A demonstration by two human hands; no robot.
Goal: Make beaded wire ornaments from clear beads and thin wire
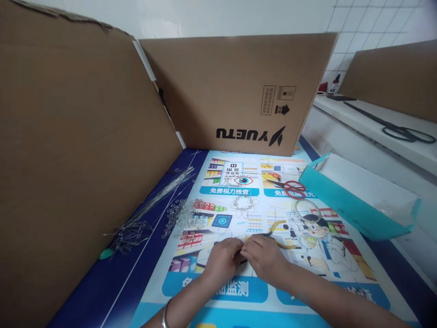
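My left hand and my right hand meet fingertip to fingertip low in the middle of the printed mat. Their fingers are pinched together on something small; a thin wire seems to arc up from them, but I cannot make it out clearly. Yellow-handled pliers lie just beyond my right hand. A pile of clear beads sits beyond my left hand. A finished wire-and-bead piece lies farther up the mat. A bangle circles my left wrist.
Cardboard walls stand at the left and the back. A bundle of thin wires lies at the left. Red-handled scissors, a clear ring and a teal box are at the right. Black scissors rest on a white shelf.
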